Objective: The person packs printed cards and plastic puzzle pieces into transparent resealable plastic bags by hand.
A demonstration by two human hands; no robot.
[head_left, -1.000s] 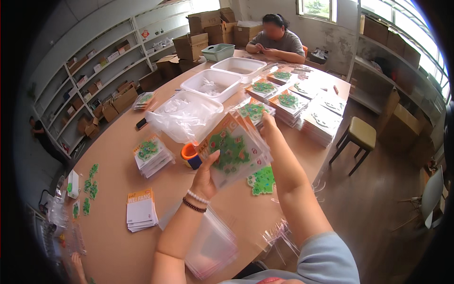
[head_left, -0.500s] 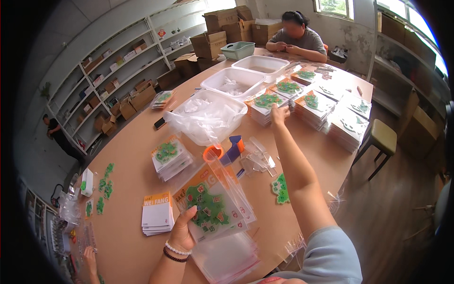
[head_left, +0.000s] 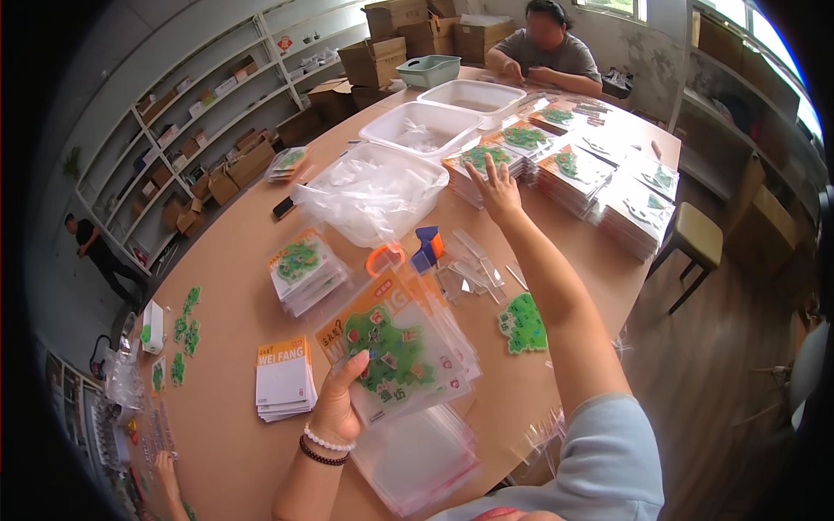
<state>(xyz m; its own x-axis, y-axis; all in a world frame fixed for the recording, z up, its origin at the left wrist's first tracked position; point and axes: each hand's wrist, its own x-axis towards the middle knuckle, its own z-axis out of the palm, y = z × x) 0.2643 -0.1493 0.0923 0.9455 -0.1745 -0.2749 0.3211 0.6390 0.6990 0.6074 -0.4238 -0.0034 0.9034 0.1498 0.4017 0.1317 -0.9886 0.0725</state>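
Note:
My left hand (head_left: 340,408) grips a fanned bunch of bagged cards (head_left: 391,352), thumb on top; the front one carries a green map-shaped piece behind clear plastic. Stretched far forward, my right hand (head_left: 498,193) is open with fingers spread and nothing in it. It is over the near edge of a stack of similar bagged cards (head_left: 462,180); whether it touches them I cannot tell. Below my left hand lies a pile of clear plastic sleeves (head_left: 421,460). A green map-shaped piece (head_left: 523,324) rests beside my right forearm.
More bagged stacks (head_left: 569,174) stand at the far right, another (head_left: 304,271) left of centre. Orange-white cards (head_left: 285,382) lie near my left hand. White tubs (head_left: 417,178), a tape dispenser (head_left: 426,250) and clear plastic strips (head_left: 473,271) occupy the middle. A co-worker (head_left: 547,52) sits opposite; another person's hand (head_left: 165,469) shows lower left.
My right hand's fingers have spread apart at the far stack, where they were bent together before. My left hand keeps the bagged cards almost in place. The whole view has shifted slightly.

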